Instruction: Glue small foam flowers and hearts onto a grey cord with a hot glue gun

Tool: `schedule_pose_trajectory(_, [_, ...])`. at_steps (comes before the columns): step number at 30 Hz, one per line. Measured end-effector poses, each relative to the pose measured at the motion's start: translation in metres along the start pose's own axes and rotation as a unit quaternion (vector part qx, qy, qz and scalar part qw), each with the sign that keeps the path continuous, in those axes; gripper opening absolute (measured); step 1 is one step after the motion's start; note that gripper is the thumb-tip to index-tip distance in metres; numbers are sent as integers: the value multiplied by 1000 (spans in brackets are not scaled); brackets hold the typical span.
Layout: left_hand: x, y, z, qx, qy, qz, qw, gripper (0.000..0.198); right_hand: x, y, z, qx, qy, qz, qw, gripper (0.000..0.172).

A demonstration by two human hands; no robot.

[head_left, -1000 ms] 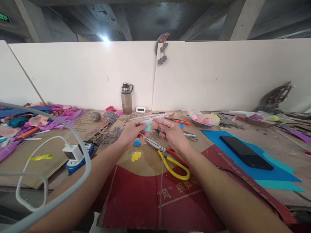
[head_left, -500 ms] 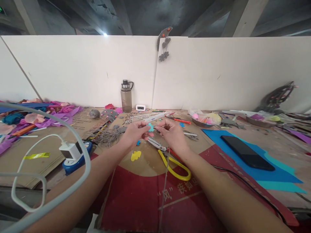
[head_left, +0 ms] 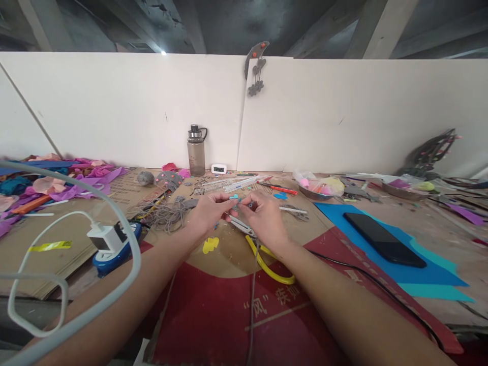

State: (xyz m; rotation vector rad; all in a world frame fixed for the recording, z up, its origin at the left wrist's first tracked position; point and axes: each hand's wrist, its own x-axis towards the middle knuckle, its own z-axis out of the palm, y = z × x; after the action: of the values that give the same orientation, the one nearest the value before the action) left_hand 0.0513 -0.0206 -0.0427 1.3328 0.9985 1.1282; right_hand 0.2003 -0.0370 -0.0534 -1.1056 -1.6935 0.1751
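My left hand (head_left: 210,212) pinches a small turquoise cut-out (head_left: 233,196) between thumb and fingertips. Close against it, my right hand (head_left: 266,219) is also closed in a pinch, fingertips meeting the turquoise piece. A thin grey cord (head_left: 253,300) runs down from below the right hand over the red cardboard; its upper end is hidden by the fingers. Beneath the hands lie scissors with yellow handles (head_left: 271,273), partly covered by my right wrist. Yellow cut-outs (head_left: 210,245) rest on the cardboard (head_left: 213,315), to the left of the scissors.
A grey yarn tangle (head_left: 168,216) and a blue power strip (head_left: 114,256) with a white charger lie left. A bottle (head_left: 196,155) and a small clock (head_left: 218,169) stand behind. At right, a phone (head_left: 383,239) lies on blue sheets (head_left: 430,274). A white cable (head_left: 135,254) loops in front.
My right hand has come in towards the left, and the fingertips now meet around the turquoise cut-out, which shows less. The whole view has shifted slightly.
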Motion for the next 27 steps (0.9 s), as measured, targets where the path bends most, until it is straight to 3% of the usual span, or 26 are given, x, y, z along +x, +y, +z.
schedule_pose_trajectory(3, [1, -1, -2, 11, -1, 5, 1000, 23, -1, 0, 2, 3, -5, 9, 1000, 13])
schedule_pose_trajectory(11, [3, -6, 0, -23, -7, 10, 1000, 34, 1, -1, 1, 71, -35, 125, 989, 14])
schedule_pose_trajectory(16, [4, -9, 0, -30, 18, 25, 999, 41, 1, -4, -1, 47, -30, 119, 991, 14])
schedule_pose_trajectory(23, [3, -11, 4, -19, 33, 25, 999, 29, 0, -7, 2, 7, -60, 80, 995, 16])
schedule_pose_trajectory(27, [9, -7, -4, -84, 60, 30, 994, 30, 10, -4, -13, 9, -99, 66, 993, 18])
